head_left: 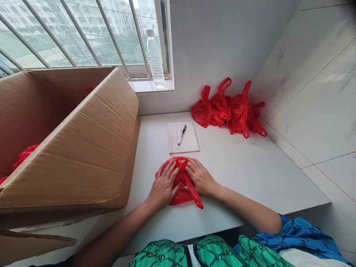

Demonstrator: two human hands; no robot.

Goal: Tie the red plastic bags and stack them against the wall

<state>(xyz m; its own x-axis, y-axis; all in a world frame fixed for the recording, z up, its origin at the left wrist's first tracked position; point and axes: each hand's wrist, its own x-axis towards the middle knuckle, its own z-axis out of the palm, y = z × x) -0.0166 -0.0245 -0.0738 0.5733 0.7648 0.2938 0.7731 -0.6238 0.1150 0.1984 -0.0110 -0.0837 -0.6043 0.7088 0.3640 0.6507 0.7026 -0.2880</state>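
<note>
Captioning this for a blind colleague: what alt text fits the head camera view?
The left hand and right hand rest on a bundled red plastic bag on a white counter. Nearby lie a notepad with a pen, red bags, and a cardboard box; a water bottle stands on the windowsill.

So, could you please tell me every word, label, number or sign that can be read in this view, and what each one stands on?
Nothing can be quoted.
Notepad: columns of handwriting, too small to read.
Pen: no readable marking.
Plastic water bottle: no readable label.
Cardboard box: no printing shows.
Red plastic bag: no print shows.
</note>
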